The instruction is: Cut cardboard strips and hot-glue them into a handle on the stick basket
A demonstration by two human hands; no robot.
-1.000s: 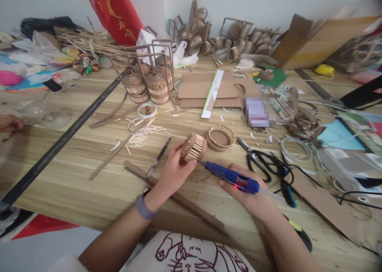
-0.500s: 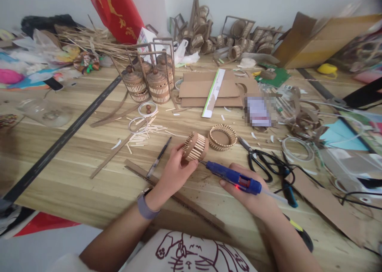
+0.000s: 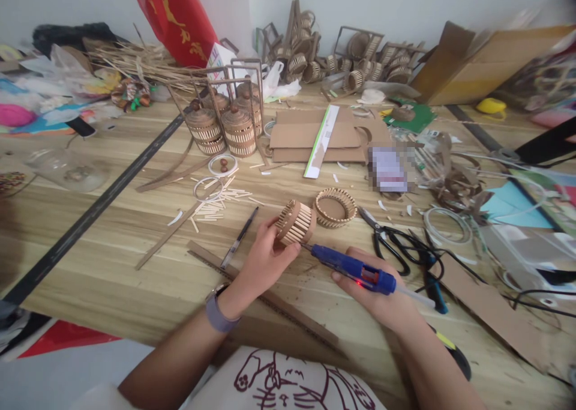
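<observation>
My left hand is closed around a small round basket made of cardboard bands and pale upright sticks, tilted on its side above the table. In my right hand lies a blue hot glue gun, a red light glowing on it and a clear glue stick coming out of its back. The gun's nozzle meets the basket's lower edge, close to my left thumb; any glue there is too small to make out. Just behind, a second round basket stands upright and open on the table.
Scissors and blue-handled pliers lie to the right among black cable. A pen, cardboard strips and loose short sticks lie left and in front. Lidded baskets in frames stand behind, near stacked cardboard.
Almost nothing differs. The basket has turned very slightly in my left hand, and the glue gun's nozzle stays at its lower edge.
</observation>
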